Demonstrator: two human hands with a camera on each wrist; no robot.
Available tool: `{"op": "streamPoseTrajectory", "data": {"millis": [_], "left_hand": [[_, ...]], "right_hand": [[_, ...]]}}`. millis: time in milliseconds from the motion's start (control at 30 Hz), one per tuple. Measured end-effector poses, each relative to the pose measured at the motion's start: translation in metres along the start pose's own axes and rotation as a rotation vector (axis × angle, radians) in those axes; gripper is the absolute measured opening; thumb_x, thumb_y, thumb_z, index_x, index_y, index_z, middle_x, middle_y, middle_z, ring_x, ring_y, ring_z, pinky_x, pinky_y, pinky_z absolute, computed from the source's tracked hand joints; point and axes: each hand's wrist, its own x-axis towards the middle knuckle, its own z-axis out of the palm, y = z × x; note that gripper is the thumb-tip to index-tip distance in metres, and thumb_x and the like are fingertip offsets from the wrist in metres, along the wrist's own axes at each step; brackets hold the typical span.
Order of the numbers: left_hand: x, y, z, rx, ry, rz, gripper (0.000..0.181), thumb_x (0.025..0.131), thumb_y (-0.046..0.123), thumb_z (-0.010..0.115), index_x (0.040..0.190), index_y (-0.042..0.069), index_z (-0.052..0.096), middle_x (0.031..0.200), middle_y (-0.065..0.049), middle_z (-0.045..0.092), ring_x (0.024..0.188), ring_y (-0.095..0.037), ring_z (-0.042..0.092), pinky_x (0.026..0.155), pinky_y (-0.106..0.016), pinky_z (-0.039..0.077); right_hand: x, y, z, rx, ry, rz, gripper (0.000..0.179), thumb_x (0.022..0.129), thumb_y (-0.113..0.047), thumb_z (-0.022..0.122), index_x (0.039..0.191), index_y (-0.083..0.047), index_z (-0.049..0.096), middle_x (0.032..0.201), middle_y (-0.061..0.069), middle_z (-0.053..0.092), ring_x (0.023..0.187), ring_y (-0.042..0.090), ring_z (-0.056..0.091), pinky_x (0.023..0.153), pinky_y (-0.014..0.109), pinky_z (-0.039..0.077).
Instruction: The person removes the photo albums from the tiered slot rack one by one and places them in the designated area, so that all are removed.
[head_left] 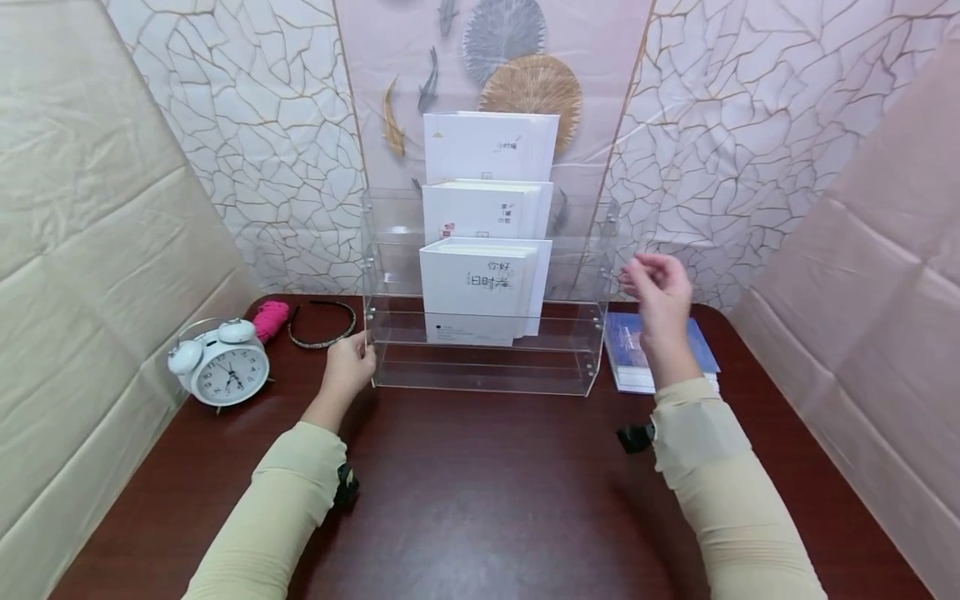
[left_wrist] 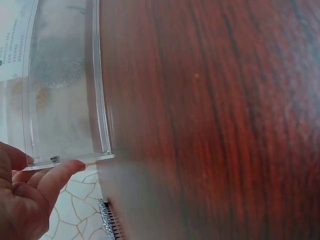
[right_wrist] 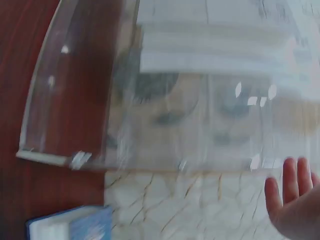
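A clear acrylic tiered rack [head_left: 480, 388] stands on the table with white books on its three levels: a front book [head_left: 468, 292], a middle book [head_left: 472, 208] and a back book [head_left: 480, 142]. My left hand [head_left: 347, 368] grips the lower part of the rack's left side panel. In the left wrist view, the thumb and fingers [left_wrist: 55, 185] lie at the panel's edge. Raised off the table beside the rack's right side is my right hand [head_left: 662, 296], its fingers loosely bent and holding nothing. The right wrist view shows its fingers [right_wrist: 290, 182] apart from the panel.
On the left stand a white twin-bell alarm clock [head_left: 228, 372], a pink bundle [head_left: 271, 320] and a dark patterned headband [head_left: 318, 343]. A blue-covered book [head_left: 626, 350] lies under the right forearm, right of the rack. A patterned backdrop [head_left: 690, 125] rises behind.
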Motion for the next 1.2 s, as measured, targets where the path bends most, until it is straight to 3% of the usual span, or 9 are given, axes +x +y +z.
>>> {"op": "streamPoseTrajectory", "data": {"millis": [167, 300, 467, 600, 767, 833, 1033, 1200], "left_hand": [[0.000, -0.001, 0.000, -0.024, 0.002, 0.001, 0.035, 0.084, 0.001, 0.052, 0.117, -0.008, 0.062, 0.049, -0.004, 0.050, 0.043, -0.010, 0.033, 0.052, -0.029, 0.037], [0.000, -0.002, 0.003, -0.017, 0.005, 0.006, 0.035, 0.084, 0.000, 0.052, 0.116, -0.007, 0.063, 0.046, 0.000, 0.045, 0.043, -0.011, 0.033, 0.051, -0.029, 0.036], [0.000, -0.001, 0.004, -0.010, 0.015, 0.018, 0.035, 0.083, 0.000, 0.052, 0.115, -0.009, 0.063, 0.052, -0.005, 0.054, 0.048, -0.012, 0.039, 0.054, -0.030, 0.040], [0.000, 0.000, 0.001, -0.015, 0.019, -0.016, 0.035, 0.084, 0.001, 0.052, 0.117, -0.008, 0.062, 0.054, -0.007, 0.057, 0.045, -0.010, 0.036, 0.053, -0.029, 0.039], [0.000, 0.001, 0.001, -0.011, 0.004, -0.023, 0.036, 0.084, 0.002, 0.053, 0.118, -0.007, 0.062, 0.063, -0.012, 0.064, 0.047, -0.008, 0.037, 0.056, -0.030, 0.041], [0.000, 0.001, 0.001, -0.006, 0.009, -0.011, 0.036, 0.084, 0.001, 0.053, 0.118, -0.007, 0.062, 0.067, -0.013, 0.066, 0.048, -0.009, 0.039, 0.058, -0.031, 0.043], [-0.001, 0.000, 0.001, 0.008, 0.027, 0.013, 0.035, 0.083, 0.001, 0.052, 0.114, -0.007, 0.064, 0.058, -0.009, 0.060, 0.051, -0.016, 0.044, 0.057, -0.033, 0.042], [-0.002, 0.000, 0.002, -0.003, 0.042, 0.041, 0.034, 0.082, 0.000, 0.052, 0.112, -0.008, 0.065, 0.061, -0.011, 0.062, 0.058, -0.022, 0.050, 0.059, -0.037, 0.044]], "right_hand": [[-0.011, -0.011, 0.043, -0.232, -0.289, -0.021, 0.032, 0.082, -0.002, 0.069, 0.110, 0.007, 0.054, 0.101, 0.017, 0.062, 0.087, 0.015, 0.058, 0.080, 0.025, 0.045], [-0.016, -0.007, 0.060, -0.418, -0.400, -0.012, 0.042, 0.083, -0.010, 0.071, 0.115, 0.008, 0.050, 0.111, 0.024, 0.059, 0.095, 0.023, 0.057, 0.085, 0.030, 0.044], [-0.012, 0.014, 0.065, -0.460, -0.386, -0.007, 0.045, 0.078, -0.015, 0.077, 0.113, 0.003, 0.054, 0.106, 0.019, 0.062, 0.094, 0.026, 0.058, 0.082, 0.030, 0.046], [-0.013, 0.026, 0.069, -0.449, -0.386, -0.003, 0.048, 0.074, -0.018, 0.080, 0.110, 0.001, 0.054, 0.101, 0.017, 0.063, 0.088, 0.024, 0.060, 0.078, 0.029, 0.049], [-0.019, 0.037, 0.072, -0.543, -0.341, -0.039, 0.049, 0.070, -0.022, 0.084, 0.105, -0.003, 0.056, 0.094, 0.012, 0.065, 0.081, 0.019, 0.062, 0.072, 0.028, 0.051], [-0.022, 0.041, 0.074, -0.583, -0.336, -0.055, 0.052, 0.069, -0.023, 0.084, 0.107, -0.004, 0.054, 0.094, 0.011, 0.065, 0.081, 0.020, 0.062, 0.071, 0.029, 0.050], [-0.033, 0.054, 0.079, -0.644, -0.373, -0.087, 0.070, 0.066, -0.024, 0.086, 0.116, -0.007, 0.040, 0.103, 0.010, 0.064, 0.089, 0.022, 0.059, 0.074, 0.035, 0.046], [-0.036, 0.054, 0.083, -0.688, -0.327, -0.117, 0.072, 0.062, -0.020, 0.088, 0.112, -0.008, 0.038, 0.104, 0.011, 0.064, 0.092, 0.024, 0.059, 0.078, 0.037, 0.046]]}}
